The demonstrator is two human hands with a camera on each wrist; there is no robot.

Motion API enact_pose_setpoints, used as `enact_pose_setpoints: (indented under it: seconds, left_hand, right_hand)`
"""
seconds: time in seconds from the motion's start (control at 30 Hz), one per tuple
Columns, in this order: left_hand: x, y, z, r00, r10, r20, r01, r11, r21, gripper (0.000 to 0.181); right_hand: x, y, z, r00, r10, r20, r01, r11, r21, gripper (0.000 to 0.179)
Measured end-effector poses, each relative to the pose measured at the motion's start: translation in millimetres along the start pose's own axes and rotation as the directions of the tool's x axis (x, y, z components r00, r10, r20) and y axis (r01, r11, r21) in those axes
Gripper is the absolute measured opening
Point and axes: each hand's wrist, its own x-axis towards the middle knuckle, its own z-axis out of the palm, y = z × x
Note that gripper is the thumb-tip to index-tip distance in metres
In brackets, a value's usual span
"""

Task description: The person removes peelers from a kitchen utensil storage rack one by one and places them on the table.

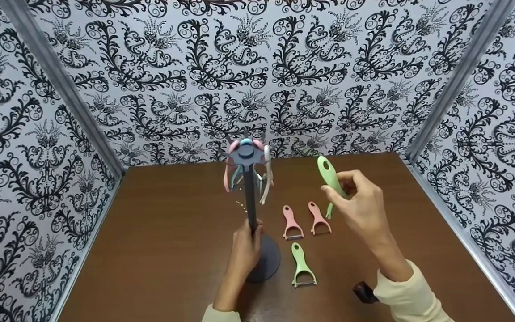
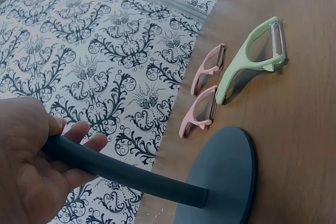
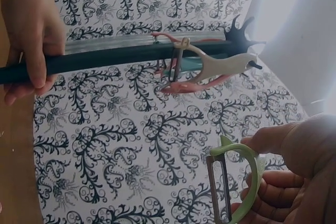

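My left hand point(image 1: 245, 248) grips the dark pole point(image 1: 250, 197) of an upright stand with a round base point(image 1: 270, 264). Hooks fan out from the stand's top point(image 1: 246, 154), and several peelers hang there, among them a white peeler point(image 3: 223, 66) and pink and blue ones. To the right of the stand, my right hand point(image 1: 365, 203) holds a light green peeler point(image 1: 329, 175) up in the air, hole end raised. Its blade point(image 3: 219, 187) faces the camera in the right wrist view. Two pink peelers point(image 1: 289, 219) and another green peeler point(image 1: 300, 259) lie on the table.
The brown wooden table point(image 1: 163, 237) is enclosed by patterned black-and-white walls point(image 1: 172, 67) with grey metal edging point(image 1: 454, 80). A small dark object point(image 1: 365, 293) shows beside the right sleeve point(image 1: 407, 290).
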Motion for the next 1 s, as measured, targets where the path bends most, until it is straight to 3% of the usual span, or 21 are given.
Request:
enact_pose_setpoints:
  seconds: [1.0]
  left_hand:
    - [0.1,0.6,-2.6,1.0,-0.01,0.024,0.009,1.0,0.022,0.007]
  right_hand:
    - [-31.4,50.8,1.7,0.98,0.2,0.018,-0.195,0.97,-0.143,0.024]
